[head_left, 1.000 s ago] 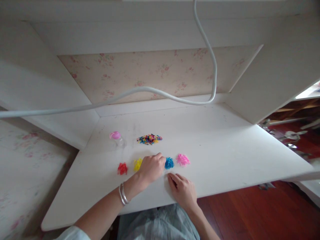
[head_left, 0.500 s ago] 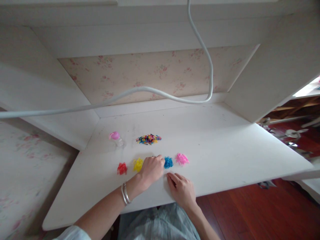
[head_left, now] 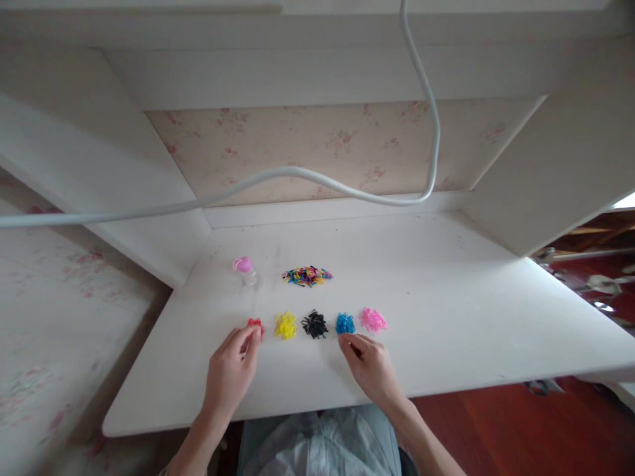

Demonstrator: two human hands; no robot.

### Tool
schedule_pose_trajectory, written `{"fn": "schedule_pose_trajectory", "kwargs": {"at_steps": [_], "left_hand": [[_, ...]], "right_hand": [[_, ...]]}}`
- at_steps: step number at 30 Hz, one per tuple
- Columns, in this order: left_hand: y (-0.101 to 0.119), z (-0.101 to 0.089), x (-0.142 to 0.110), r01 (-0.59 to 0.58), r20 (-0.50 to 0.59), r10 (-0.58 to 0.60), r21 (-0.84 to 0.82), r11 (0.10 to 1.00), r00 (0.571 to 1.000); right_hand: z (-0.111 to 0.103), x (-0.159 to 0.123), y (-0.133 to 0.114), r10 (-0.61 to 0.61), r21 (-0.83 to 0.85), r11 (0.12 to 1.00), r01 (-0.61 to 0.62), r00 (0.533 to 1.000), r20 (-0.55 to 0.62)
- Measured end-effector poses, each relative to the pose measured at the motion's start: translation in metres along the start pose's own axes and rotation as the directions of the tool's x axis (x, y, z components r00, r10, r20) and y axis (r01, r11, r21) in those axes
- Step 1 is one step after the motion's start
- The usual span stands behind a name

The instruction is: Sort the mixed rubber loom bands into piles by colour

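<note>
Along the front part of the white desk (head_left: pixel 461 311), five little heaps of thin, band-like pieces sit in a row, and both hands are down among them. From where I stand, the left hand (head_left: pixel 232 367) has its thumb and forefinger drawn together over the near side of the red heap (head_left: pixel 254 322), partly hiding it; I can't tell whether a piece is caught between the tips. The right hand (head_left: pixel 371 370) rests just in front of the blue heap (head_left: pixel 345 323), fingers curled and thumb close to them, and whether they grip anything I can't make out either. Between the two lie the yellow heap (head_left: pixel 286 325) and the black heap (head_left: pixel 315 324), with the pink heap (head_left: pixel 374 320) at the far right end. What worries me is how narrow the gaps are: a knuckle dragged sideways could push blue into pink, or black into yellow. Pieces this light and tangled might cling to a fingertip and drop in the wrong colour, or come away in a clump if pinched too deep. Further back, the mixed pile (head_left: pixel 307 276) and the clear container with a pink top (head_left: pixel 243 264) look safe enough, unless a forearm sweeps through on a long reach.
</note>
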State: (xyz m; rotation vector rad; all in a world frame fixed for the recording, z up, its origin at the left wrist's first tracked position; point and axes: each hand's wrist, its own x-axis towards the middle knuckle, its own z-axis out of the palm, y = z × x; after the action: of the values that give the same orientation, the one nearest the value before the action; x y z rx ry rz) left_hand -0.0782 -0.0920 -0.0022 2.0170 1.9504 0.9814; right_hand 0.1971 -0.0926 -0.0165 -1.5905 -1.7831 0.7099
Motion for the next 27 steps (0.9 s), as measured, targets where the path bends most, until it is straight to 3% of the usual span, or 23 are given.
{"fn": "schedule_pose_trajectory", "kwargs": {"at_steps": [5, 9, 16, 27], "left_hand": [[-0.054, -0.009, -0.032, 0.166, -0.168, -0.140, 0.153, 0.974, 0.976], [-0.078, -0.005, -0.040, 0.241, -0.227, -0.206, 0.141, 0.960, 0.952], [-0.078, 0.000, -0.042, 0.208, -0.186, -0.185, 0.117, 0.971, 0.965], [-0.076, -0.001, -0.043, 0.183, -0.165, -0.159, 0.140, 0.973, 0.973]], "right_hand": [[0.010, 0.050, -0.031, -0.062, -0.213, 0.974, 0.083, 0.993, 0.102], [0.032, 0.093, -0.049, 0.038, -0.465, 0.883, 0.061, 0.979, 0.200], [0.059, 0.142, -0.053, 0.117, -0.595, 0.803, 0.019, 0.975, 0.188], [0.068, 0.155, -0.042, 0.089, -0.601, 0.799, 0.036, 0.980, 0.177]]}}
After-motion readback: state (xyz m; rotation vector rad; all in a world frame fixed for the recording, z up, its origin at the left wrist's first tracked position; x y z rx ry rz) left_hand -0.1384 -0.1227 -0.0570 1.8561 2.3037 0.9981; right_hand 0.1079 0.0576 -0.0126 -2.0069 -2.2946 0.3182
